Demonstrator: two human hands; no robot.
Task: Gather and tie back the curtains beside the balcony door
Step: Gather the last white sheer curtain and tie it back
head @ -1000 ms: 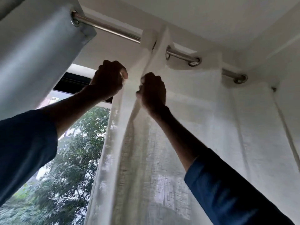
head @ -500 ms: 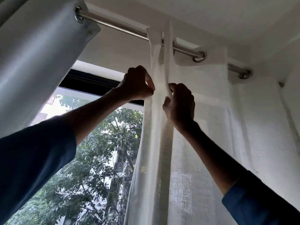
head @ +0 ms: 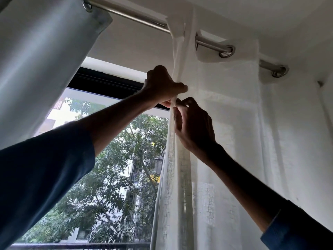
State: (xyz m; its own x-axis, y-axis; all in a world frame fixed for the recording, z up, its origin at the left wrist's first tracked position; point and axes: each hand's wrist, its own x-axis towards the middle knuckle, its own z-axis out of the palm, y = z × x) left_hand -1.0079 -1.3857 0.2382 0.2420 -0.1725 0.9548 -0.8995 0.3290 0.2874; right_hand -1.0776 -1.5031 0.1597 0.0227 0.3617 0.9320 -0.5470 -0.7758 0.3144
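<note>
A white sheer curtain [head: 225, 141] hangs by metal eyelets from a steel rod [head: 137, 15] above the window. Its left edge is bunched into a narrow fold. My left hand [head: 160, 85] grips that fold from the left, fingers curled round it. Just below and to the right, my right hand [head: 192, 127] pinches the same edge between thumb and fingers. Both arms reach up in blue sleeves. A thick light-grey curtain [head: 41, 60] hangs on the rod at the far left.
Between the two curtains the window glass [head: 115, 159] shows trees and buildings outside, with a dark frame bar [head: 108, 83] at its top. A railing [head: 72, 246] runs along the bottom. A white wall [head: 324, 51] closes in on the right.
Both hands have carried the sheer curtain's edge to the right along the rod, narrowing the fold. The hands have come closer together and more of the window is uncovered.
</note>
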